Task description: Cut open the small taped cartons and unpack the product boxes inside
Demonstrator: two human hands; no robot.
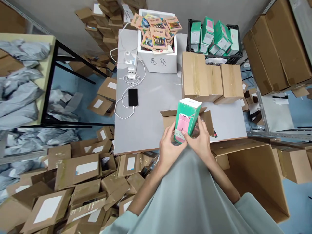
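— What is closest to us here?

— The pale green shirt [192,198], right under the camera. Both bare arms come out of it and go up to the table [148,107].

— And what do the hands have?

— One green and pink box [187,121]. The left hand [169,146] holds its bottom left corner, with the thumb across the front. The right hand [202,141] holds the bottom right side, with fingers curled around it. Both hands are closed on the box — neither one is loose.

— Where is the box?

— Up in the air at the near edge of the table. It is just in front of a small open brown box [170,118] and partly covers it.

— Which way does it point?

— Its long side runs away from the hands. The white top leans up and a bit to the right, toward the far side of the table. The bottom end sits in the hands.

— Which hand is nearer?

— Both touch it. The left hand shows more on the front. The right hand wraps the side.

— What else is around?

— A black phone [133,97] on a white cord lies to the left. More green boxes fill a black crate [234,58] at the back. A big open carton [255,175] stands on the right — and many flat brown parcels [73,182] lie on the floor.
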